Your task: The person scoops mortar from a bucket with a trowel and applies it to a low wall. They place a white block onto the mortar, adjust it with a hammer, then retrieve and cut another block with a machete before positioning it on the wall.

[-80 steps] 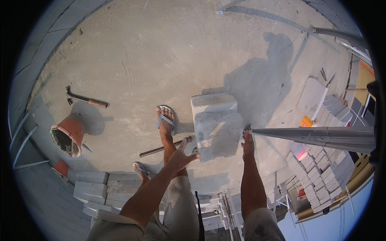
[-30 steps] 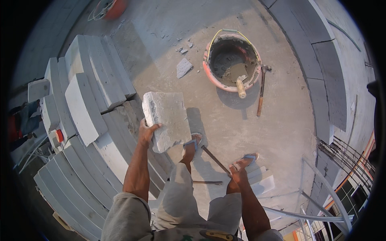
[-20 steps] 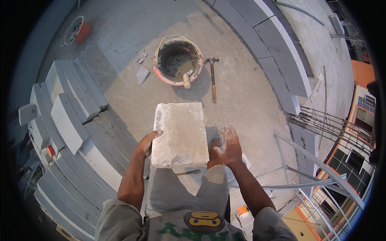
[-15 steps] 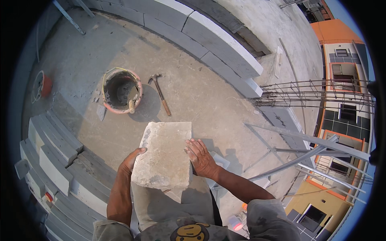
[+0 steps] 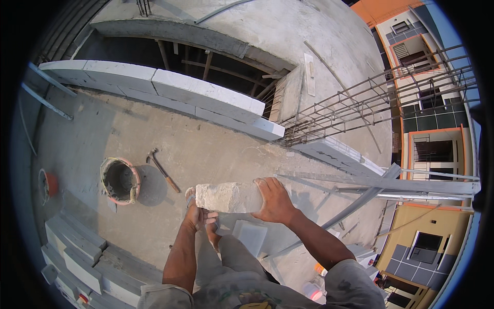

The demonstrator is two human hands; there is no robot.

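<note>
I hold a pale, rough-faced building block [image 5: 229, 198] between both hands, its narrow broken face turned up. My left hand [image 5: 196, 215] supports the block's left end from below. Around the right end, my right hand [image 5: 275, 201] is wrapped with its fingers over the upper edge. On the floor to the far left stands a mortar-smeared bucket [image 5: 136, 175] with a tool handle [image 5: 133, 193] against its inner rim. A claw hammer [image 5: 164, 171] with a wooden handle lies beside it. Below the block, a pale flat slab [image 5: 246, 238] rests near my feet.
A low wall of light blocks [image 5: 206, 95] runs across ahead, with an opening behind it. Rebar [image 5: 370, 105] sticks out at its right end. Metal bars [image 5: 360, 203] cross at right. Stacked blocks [image 5: 77, 242] stand lower left, near a red bucket [image 5: 50, 184].
The block has been tipped from its broad face to a narrow one and moved right. My view has swung, bringing the wall and the opening behind it further into sight.
</note>
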